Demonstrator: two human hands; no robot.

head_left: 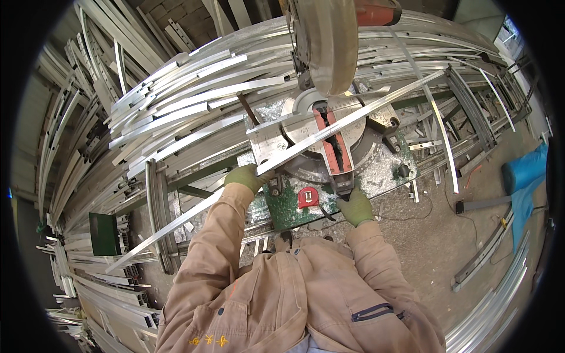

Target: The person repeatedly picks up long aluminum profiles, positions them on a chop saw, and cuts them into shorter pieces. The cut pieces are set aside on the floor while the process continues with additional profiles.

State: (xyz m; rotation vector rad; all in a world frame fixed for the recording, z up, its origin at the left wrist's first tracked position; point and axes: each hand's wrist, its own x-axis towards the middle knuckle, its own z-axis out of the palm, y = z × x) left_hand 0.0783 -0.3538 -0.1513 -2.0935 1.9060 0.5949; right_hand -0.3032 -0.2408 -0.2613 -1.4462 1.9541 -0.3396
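My left hand [244, 178], in a green glove, is closed on a long silvery metal bar [294, 152] left of the saw base. The bar lies slantwise across the miter saw's table and its red slotted insert [334, 154], rising toward the far right. My gloved right hand [356, 207] is at the front of the saw, its fingers around the dark table handle [342, 186]; they are partly hidden. Above the table stands the raised saw head with its round guard [332, 53]. Between my hands a red tape measure [307, 197] rests on the green bench [282, 215].
Many silvery bars [194, 97] are stacked behind and left of the saw. Metal chips cover the bench. A dark green box [104, 234] stands at the left. Blue sheeting [524, 176], a thin cable and more bars [491, 306] are at the right.
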